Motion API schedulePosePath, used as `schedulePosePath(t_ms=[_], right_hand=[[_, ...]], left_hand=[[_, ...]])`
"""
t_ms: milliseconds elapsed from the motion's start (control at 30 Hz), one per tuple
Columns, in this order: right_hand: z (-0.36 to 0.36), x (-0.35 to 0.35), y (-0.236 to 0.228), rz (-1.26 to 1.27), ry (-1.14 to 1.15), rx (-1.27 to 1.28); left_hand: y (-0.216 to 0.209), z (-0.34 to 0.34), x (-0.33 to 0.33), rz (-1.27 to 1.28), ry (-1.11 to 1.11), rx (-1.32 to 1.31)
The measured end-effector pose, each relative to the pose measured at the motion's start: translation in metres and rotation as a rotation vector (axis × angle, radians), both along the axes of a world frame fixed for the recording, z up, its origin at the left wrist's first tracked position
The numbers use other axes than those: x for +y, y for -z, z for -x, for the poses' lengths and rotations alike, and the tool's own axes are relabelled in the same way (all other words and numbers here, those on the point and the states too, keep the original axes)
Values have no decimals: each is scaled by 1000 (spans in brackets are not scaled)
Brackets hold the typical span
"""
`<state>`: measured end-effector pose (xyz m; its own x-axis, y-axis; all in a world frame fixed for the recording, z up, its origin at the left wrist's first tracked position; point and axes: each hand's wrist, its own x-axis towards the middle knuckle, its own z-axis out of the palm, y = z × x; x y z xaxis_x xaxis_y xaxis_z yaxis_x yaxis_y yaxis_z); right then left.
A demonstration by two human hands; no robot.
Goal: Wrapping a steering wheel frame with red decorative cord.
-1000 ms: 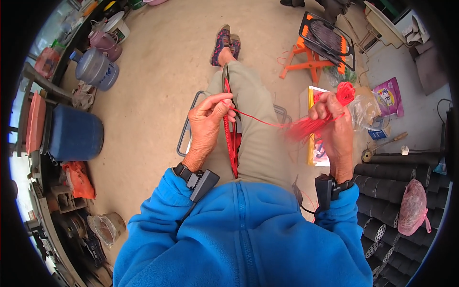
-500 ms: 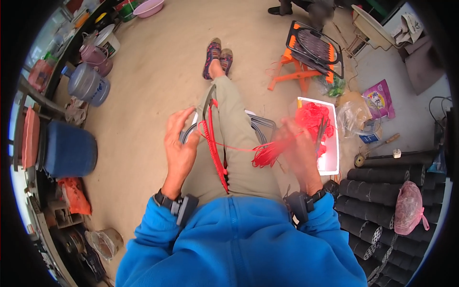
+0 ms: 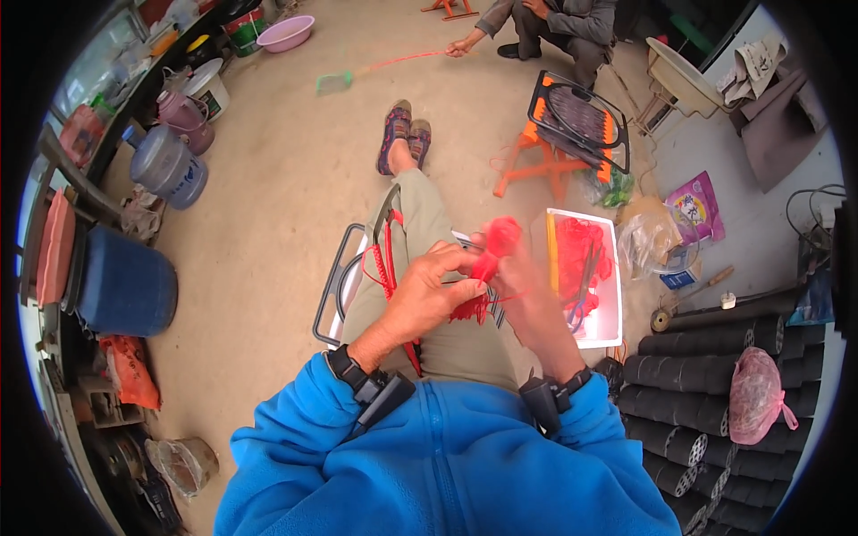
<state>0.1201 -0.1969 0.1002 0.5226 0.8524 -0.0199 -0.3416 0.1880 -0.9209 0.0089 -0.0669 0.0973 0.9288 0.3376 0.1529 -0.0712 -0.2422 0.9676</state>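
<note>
Over my lap, my left hand pinches a bundle of red cord, its strands hanging below the fingers. My right hand, smeared by motion, meets it at the same bundle; a blurred red loop rises above the fingertips. A red braided strip lies along my left thigh, partly hidden by my left forearm. Right of my knees, a white box holds more red cord, with scissors lying on top.
Ahead right stands an orange folding stool. Farther off, a crouching person's hand holds a stick with a green net end. Black cylinders are stacked at right; a blue barrel and water jug stand left.
My left hand has moved right and closed on the red cord bundle beside my right hand. My right hand has shifted slightly left. The other person's arm and the netted stick have come into view.
</note>
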Motion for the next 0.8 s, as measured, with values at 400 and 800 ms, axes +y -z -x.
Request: schedulePosePath(t_ms=[400,800], right_hand=[[-80,-74,46,606,38,-1044],[-52,-14,17,-174,100,162]], left_hand=[[-4,14,12,580,-128,67],[3,45,20,-143,-531,-172]])
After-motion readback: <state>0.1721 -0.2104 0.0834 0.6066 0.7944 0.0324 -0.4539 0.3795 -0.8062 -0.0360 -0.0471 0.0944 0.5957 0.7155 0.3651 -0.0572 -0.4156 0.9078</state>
